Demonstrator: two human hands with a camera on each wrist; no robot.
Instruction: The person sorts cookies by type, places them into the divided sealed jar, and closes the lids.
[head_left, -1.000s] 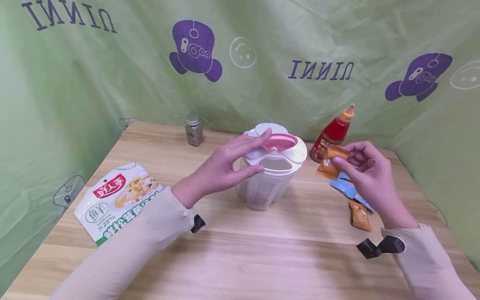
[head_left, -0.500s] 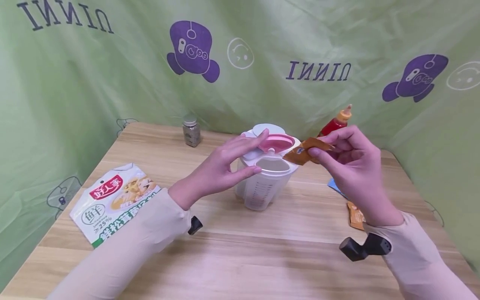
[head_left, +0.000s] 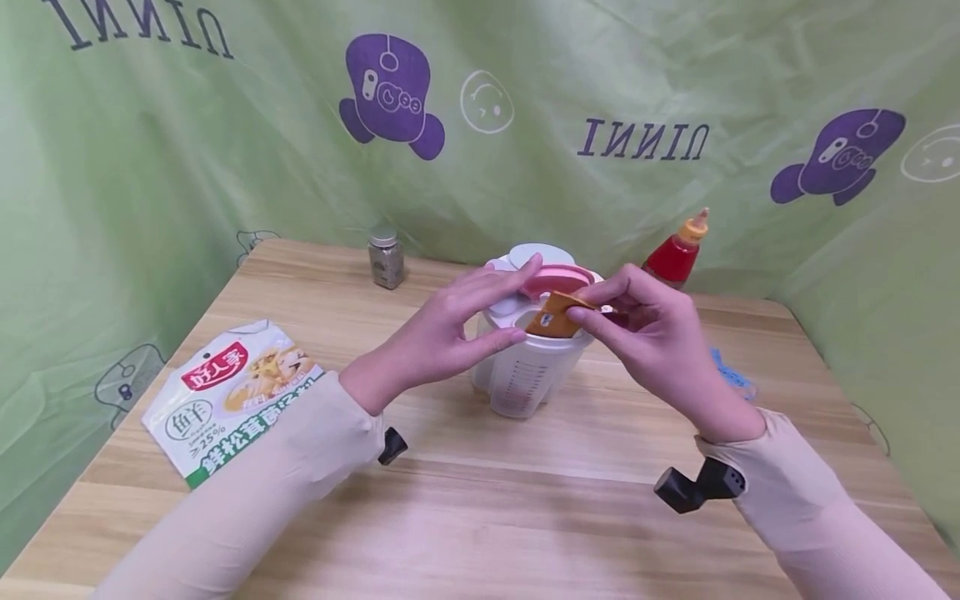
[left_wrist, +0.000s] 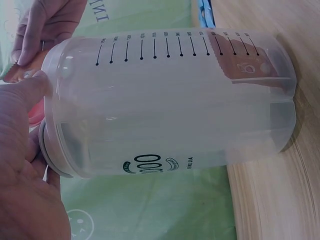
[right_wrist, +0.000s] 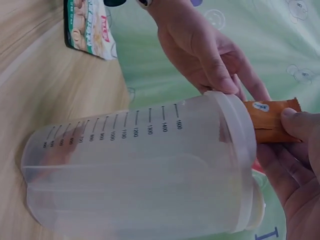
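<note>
A translucent measuring storage container (head_left: 517, 387) stands upright in mid-table, its front pink-lined flap (head_left: 553, 283) raised. My left hand (head_left: 457, 329) grips its top, thumb at the opening's rim and a finger against the flap. Between thumb and fingers, my right hand (head_left: 652, 333) pinches an orange sachet (head_left: 553, 318). The sachet's lower end is inside the opening; in the right wrist view, the orange sachet (right_wrist: 272, 120) still sticks out above the rim. Through the wall in the left wrist view, another orange sachet (left_wrist: 242, 67) shows at the container's bottom.
Right of the container, blue sachets (head_left: 731, 377) lie partly hidden by my right arm. Behind my right hand stands a red sauce bottle (head_left: 675, 257). A small seasoning jar (head_left: 386, 262) is at the back left, a white food pouch (head_left: 225, 392) at the left.
My right hand has carried the orange sachet leftward from near the sauce bottle to the container, and its end has entered the opening. The left hand stays on the lid.
</note>
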